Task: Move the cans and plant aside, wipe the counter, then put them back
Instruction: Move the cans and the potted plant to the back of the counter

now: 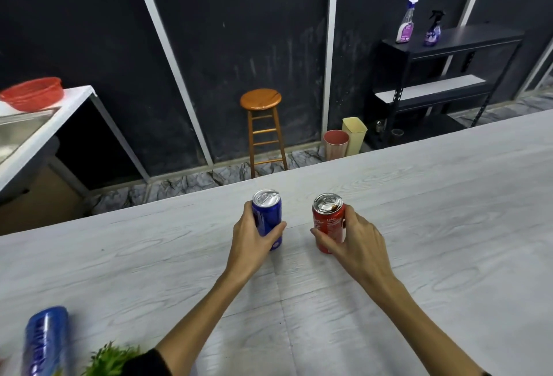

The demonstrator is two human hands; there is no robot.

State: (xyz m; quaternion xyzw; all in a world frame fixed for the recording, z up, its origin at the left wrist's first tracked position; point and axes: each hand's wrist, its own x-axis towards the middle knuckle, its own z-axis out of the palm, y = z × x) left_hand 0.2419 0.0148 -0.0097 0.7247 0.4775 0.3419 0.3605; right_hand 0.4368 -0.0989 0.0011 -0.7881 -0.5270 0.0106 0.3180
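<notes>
Two cans stand upright near the far edge of the pale wood-grain counter (419,211). My left hand (251,235) is wrapped around the blue can (267,214). My right hand (353,241) grips the red cola can (327,223) from the right side. Both cans rest on the counter, about a hand's width apart. At the lower left corner a third can (45,342), blue and blurred, leans at the frame edge. Beside it the green leaves of the plant (110,357) poke up, partly hidden by my left sleeve.
Beyond the counter stand a wooden stool (261,124), a pink bin (335,145) and a yellow bin (354,133). A black shelf unit (443,82) at the right carries two spray bottles (405,22). A red basket (33,94) sits by a sink at the left.
</notes>
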